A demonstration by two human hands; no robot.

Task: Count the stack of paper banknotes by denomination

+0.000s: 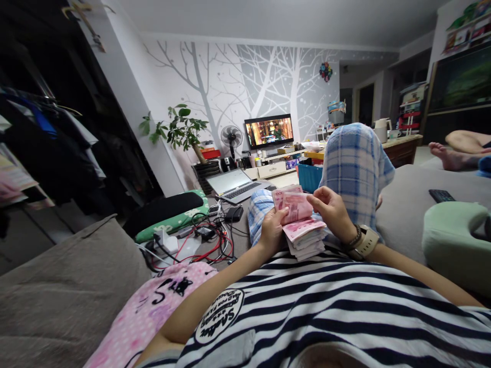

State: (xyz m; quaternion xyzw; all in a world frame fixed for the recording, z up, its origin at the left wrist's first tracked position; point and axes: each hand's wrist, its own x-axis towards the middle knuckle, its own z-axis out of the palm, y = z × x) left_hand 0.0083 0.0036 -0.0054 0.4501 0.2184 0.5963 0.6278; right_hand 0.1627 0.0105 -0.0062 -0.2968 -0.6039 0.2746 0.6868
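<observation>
In the head view, let the stack [306, 240], near your shirt [326, 296], be the landmark. The notes [297, 206] are just beyond it. Your left hand [272, 228], to its left, has the grip clamped on the notes, with the thumb [284, 212] over their face. Your right hand [329, 205], beyond it to the right, has the grip together on their right edge. Press the thumb evenly, pinch only the edge, and move gently: the stack looks uneven and could slide.
</observation>
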